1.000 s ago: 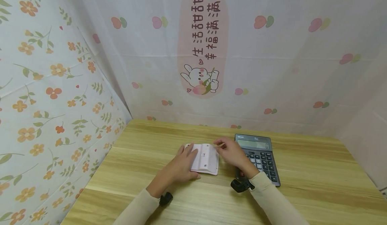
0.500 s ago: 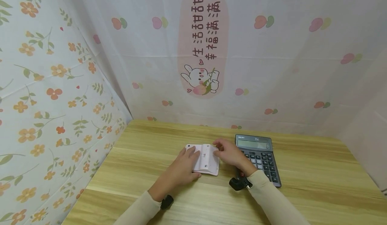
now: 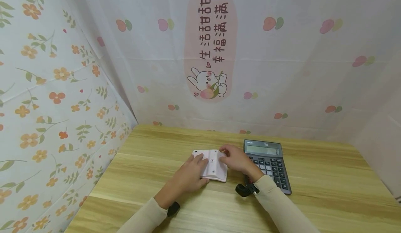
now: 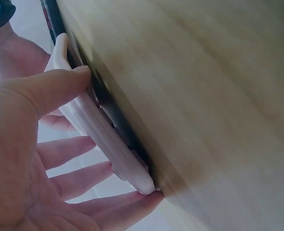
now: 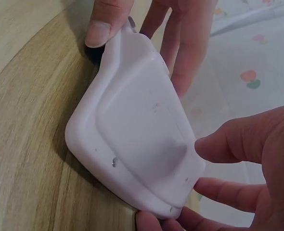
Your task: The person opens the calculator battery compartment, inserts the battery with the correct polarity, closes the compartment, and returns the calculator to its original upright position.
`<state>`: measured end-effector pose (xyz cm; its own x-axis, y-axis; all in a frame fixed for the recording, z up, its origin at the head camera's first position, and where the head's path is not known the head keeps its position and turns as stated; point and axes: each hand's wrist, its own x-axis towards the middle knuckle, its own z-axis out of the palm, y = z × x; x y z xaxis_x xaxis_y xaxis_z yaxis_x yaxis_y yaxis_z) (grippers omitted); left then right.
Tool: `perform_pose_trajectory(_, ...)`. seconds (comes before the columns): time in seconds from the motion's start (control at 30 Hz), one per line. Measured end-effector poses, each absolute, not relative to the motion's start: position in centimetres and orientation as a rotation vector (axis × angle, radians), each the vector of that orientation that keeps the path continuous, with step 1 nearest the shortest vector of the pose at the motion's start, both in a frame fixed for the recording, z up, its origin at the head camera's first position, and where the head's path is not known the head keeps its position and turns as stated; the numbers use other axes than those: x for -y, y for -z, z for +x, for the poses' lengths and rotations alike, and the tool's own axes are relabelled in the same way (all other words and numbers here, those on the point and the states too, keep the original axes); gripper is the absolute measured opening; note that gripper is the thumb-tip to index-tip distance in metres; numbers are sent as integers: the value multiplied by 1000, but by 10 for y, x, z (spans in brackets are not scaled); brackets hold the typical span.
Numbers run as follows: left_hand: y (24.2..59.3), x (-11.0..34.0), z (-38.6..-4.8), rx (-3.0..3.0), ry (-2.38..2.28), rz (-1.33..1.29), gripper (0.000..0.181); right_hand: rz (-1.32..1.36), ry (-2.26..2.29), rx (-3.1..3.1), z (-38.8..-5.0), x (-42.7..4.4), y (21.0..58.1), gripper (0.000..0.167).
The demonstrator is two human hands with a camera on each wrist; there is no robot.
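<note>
A pale pink calculator lies face down on the table, its back with a raised hump and small screws turned up. My left hand grips it from the left, fingers over the back and thumb at the near edge. In the left wrist view, that thumb presses the rim, and key-like bits show along the underside. My right hand pinches the far right corner. In the right wrist view its thumb touches the hump's end, with fingers at the rim. The calculator's front is hidden.
A dark grey calculator lies face up to the right, partly under my right wrist. The wooden table ends at a printed cloth backdrop. A floral cloth hangs on the left. Black bands with cameras sit at both wrists.
My right hand has shifted slightly left, and its thumb has come onto the pink calculator's raised back. The left hand keeps its grip, and the calculator stays nearly in place.
</note>
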<state>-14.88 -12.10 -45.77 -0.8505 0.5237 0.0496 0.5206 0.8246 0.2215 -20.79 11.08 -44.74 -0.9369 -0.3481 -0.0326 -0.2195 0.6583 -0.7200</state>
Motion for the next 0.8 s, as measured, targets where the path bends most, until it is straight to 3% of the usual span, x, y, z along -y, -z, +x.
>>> perform_pose_trajectory(0.8,459,135,-145,-3078,-563,1101,52,-402,1297,-2570,-207,-122,442,40)
